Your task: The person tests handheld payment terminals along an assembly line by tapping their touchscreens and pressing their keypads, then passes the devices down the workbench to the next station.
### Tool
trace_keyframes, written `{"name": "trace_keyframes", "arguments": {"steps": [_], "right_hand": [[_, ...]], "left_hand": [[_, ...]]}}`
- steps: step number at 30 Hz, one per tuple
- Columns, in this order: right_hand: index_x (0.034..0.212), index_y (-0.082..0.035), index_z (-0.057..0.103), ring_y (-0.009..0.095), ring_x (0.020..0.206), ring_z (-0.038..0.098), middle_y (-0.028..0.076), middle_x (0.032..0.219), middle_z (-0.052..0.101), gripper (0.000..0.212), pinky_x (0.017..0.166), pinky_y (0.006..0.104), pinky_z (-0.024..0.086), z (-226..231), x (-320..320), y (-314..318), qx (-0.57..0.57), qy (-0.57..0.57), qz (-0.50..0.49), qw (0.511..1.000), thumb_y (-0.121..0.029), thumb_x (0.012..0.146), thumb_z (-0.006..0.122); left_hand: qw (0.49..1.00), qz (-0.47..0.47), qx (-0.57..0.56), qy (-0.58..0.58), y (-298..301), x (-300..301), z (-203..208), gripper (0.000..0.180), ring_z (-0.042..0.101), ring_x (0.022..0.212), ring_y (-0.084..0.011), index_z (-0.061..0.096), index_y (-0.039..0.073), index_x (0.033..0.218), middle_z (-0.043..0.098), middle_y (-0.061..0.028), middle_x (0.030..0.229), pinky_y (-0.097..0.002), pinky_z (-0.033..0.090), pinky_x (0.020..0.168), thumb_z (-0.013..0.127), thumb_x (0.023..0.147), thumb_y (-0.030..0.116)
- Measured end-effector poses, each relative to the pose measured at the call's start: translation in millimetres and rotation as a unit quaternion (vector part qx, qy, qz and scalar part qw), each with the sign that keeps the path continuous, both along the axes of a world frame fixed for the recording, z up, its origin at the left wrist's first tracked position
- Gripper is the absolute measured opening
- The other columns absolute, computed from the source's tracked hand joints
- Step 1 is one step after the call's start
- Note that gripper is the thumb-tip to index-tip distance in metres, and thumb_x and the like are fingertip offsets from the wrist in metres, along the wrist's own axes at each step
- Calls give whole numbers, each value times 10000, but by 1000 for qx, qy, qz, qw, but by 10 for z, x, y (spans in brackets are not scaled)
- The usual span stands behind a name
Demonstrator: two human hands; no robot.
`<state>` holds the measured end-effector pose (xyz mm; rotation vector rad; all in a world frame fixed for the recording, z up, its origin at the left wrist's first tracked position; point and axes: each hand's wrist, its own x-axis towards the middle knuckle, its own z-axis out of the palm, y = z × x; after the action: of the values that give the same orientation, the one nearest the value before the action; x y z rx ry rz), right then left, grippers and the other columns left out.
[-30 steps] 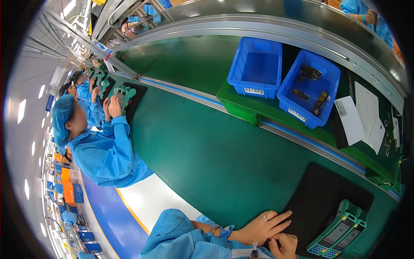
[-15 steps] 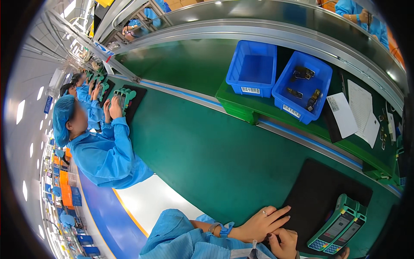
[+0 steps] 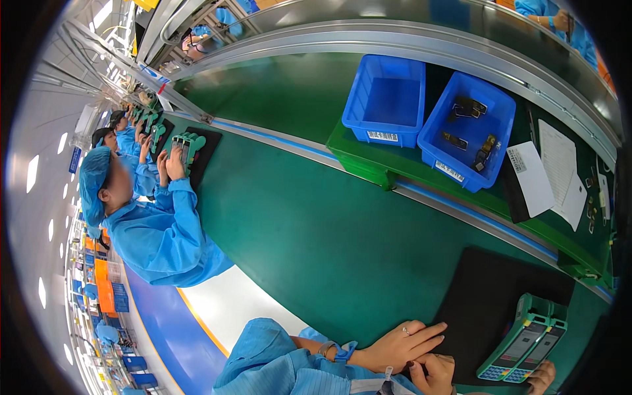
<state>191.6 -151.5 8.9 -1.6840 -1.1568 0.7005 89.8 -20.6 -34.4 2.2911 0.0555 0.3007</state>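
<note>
My left hand (image 3: 395, 343), with a ring and a blue wristband, lies with its fingers stretched out across the top of my right hand (image 3: 433, 370). My right hand is curled inward beneath it, and nothing shows in its fingers. Both are at the near left edge of a black mat (image 3: 471, 296). Two green-framed handheld terminals (image 3: 526, 339) with lit screens and keypads stand side by side on the mat, apart from my hands. Another hand (image 3: 542, 376), seemingly a nearby person's, has its fingers at their lower right side.
Beyond the green worktop (image 3: 316, 243), a raised green shelf holds a blue bin (image 3: 383, 128) and another blue bin (image 3: 454, 161) containing small dark and gold pieces. White paper sheets (image 3: 559, 164) lie right of them. At left, a co-worker (image 3: 164, 224) in blue handles a green device.
The other hand at the right has come further into view beside the terminals. The terminals sit slightly further right in the picture. My two hands stay together.
</note>
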Motion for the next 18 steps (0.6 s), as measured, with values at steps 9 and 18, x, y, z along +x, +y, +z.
{"name": "trace_keyframes", "arguments": {"steps": [9,18], "right_hand": [[843,-21,572,318,506,520,169,651,557,125,475,390,433,72,52,39,11,12,-23,1000,-107,925,608],[841,-24,570,317,508,522,166,655,555,162,468,399,424,39,112,-29,-6,27,-8,1000,-145,947,588]], "left_hand": [[1000,13,4,-28,-46,77,-25,477,514,943,-270,580,-68,1191,467,-198,1416,-365,462,845,580,747,107],[1000,7,4,-8,-82,118,-19,444,517,927,-257,601,-69,1153,475,-192,1414,-358,463,841,580,746,107]]}}
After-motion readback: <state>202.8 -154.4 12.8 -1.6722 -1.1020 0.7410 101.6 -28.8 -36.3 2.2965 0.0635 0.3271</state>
